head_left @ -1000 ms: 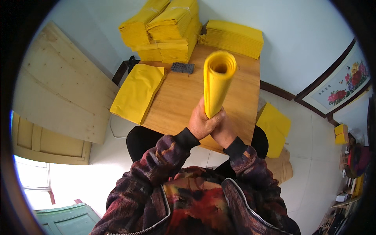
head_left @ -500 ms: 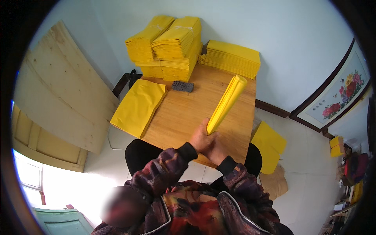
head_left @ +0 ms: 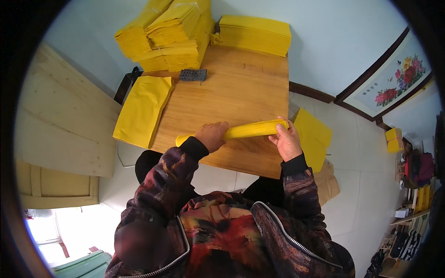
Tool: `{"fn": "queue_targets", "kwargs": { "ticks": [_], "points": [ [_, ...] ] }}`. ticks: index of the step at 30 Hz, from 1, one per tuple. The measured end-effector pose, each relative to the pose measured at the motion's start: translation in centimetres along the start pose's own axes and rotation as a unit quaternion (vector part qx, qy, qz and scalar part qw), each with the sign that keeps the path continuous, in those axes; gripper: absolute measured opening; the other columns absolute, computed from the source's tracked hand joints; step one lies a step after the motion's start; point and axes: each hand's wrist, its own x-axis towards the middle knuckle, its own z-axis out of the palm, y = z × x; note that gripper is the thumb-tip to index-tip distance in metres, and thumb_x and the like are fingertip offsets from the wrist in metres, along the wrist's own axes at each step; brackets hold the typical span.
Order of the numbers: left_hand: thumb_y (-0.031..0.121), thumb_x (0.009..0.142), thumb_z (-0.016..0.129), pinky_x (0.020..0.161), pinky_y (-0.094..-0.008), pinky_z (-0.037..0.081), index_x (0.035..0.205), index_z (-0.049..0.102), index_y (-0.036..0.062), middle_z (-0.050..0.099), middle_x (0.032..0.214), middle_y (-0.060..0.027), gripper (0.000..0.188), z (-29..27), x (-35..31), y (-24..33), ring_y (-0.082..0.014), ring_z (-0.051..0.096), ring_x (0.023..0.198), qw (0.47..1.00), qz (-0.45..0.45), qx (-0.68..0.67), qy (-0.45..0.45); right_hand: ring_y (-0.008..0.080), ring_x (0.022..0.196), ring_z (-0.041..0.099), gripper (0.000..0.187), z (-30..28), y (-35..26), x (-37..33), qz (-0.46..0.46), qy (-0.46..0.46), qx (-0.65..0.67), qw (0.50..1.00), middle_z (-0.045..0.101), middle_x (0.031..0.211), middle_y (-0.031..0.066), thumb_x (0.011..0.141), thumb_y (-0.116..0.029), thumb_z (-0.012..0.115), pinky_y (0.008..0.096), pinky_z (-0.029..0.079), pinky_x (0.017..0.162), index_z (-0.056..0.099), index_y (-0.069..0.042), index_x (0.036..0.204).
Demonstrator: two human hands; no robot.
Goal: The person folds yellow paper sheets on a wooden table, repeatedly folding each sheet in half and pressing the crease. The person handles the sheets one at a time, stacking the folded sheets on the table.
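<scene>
A rolled bundle of yellow paper [head_left: 250, 130] lies crosswise over the near edge of the wooden table [head_left: 232, 88]. My left hand [head_left: 212, 136] is wrapped over it near its left end, palm down. At the other end, my right hand [head_left: 285, 139] pinches the roll between thumb and fingers. To the left on the table is a flat yellow paper stack [head_left: 144, 111], slightly wrinkled on top. Beyond it sits a dark grey textured block [head_left: 193, 75].
Tied yellow paper bundles [head_left: 176, 28] are piled at the far left, with another yellow stack [head_left: 254, 34] beside them. Yellow sheets [head_left: 311, 139] and brown paper [head_left: 327, 183] lie right of the table. A plywood board [head_left: 69, 106] leans at the left; a framed flower picture [head_left: 384, 83] stands right.
The yellow roll has swung from pointing away from me to lying crosswise. My hands, close together before, are now apart at its two ends. The view has shifted too.
</scene>
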Motion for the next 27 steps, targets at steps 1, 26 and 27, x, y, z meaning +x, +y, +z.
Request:
{"fn": "queue_targets", "kwargs": {
  "ticks": [1,26,27],
  "points": [
    [0.018,0.078,0.074,0.081,-0.0473,0.05,0.111,0.051,0.0052,0.062,0.105,-0.0194,0.042,0.0,0.4,-0.1,-0.0395,0.062,0.097,1.0,0.007,0.016,-0.009,0.0124,0.093,0.059,0.034,-0.6,-0.1,-0.1,-0.003,0.015,-0.015,1.0,0.059,0.115,0.0047,0.093,-0.015,0.064,0.0298,0.052,0.078,0.053,-0.007,0.124],
    [0.023,0.078,0.075,0.081,-0.0469,0.051,0.108,0.059,0.009,0.059,0.105,-0.0137,0.037,1.8,4.8,-1.0,-0.0352,0.06,0.101,0.994,0.067,0.074,-0.033,0.0389,0.086,0.063,0.017,4.0,0.7,3.2,-0.2,-0.184,-0.685,0.676,0.065,0.091,0.0167,0.087,-0.018,0.063,0.0468,0.05,0.071,0.06,-0.003,0.094],
    [0.023,0.077,0.075,0.081,-0.0467,0.051,0.108,0.059,0.0089,0.059,0.104,-0.0137,0.037,1.9,5.0,-1.1,-0.0352,0.06,0.101,0.994,0.067,0.073,-0.04,0.0393,0.083,0.063,0.015,4.1,0.7,3.4,-0.201,-0.18,-0.692,0.669,0.065,0.089,0.0166,0.087,-0.017,0.061,0.0468,0.05,0.069,0.06,-0.003,0.091]
  ]
}}
